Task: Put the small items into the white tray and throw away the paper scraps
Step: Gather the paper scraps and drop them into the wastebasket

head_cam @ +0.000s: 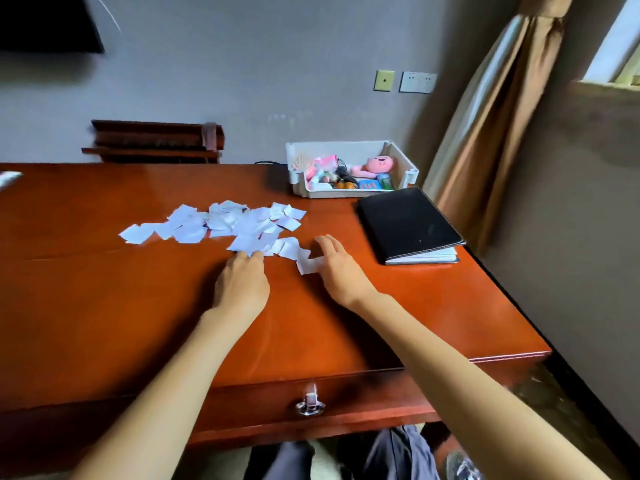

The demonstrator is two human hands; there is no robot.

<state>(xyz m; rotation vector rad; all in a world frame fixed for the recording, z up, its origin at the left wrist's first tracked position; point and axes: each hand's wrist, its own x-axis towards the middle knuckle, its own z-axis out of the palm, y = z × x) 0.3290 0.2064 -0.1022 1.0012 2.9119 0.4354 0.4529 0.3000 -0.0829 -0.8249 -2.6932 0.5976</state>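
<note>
Scraps (221, 223) lie scattered mid-desk (104, 306): thin, light and floppy, likely to slide and flutter, so best raked into a heap and scooped from its edges. Left hand (242, 282) bends its fingers at the pile's near edge; pinching or not, I cannot tell. Right hand (337, 265) lies flat, fingers spread, on one scrap. Tray (346, 194) behind holds the small items (346, 174). No print is readable anywhere.

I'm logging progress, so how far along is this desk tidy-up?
Done: small items, a pink plush toy among them, lie in the white tray. In hand: the left hand and right hand touch the near edge of the paper scraps. Left: the scraps lie spread across the desk; no bin is visible.
</note>
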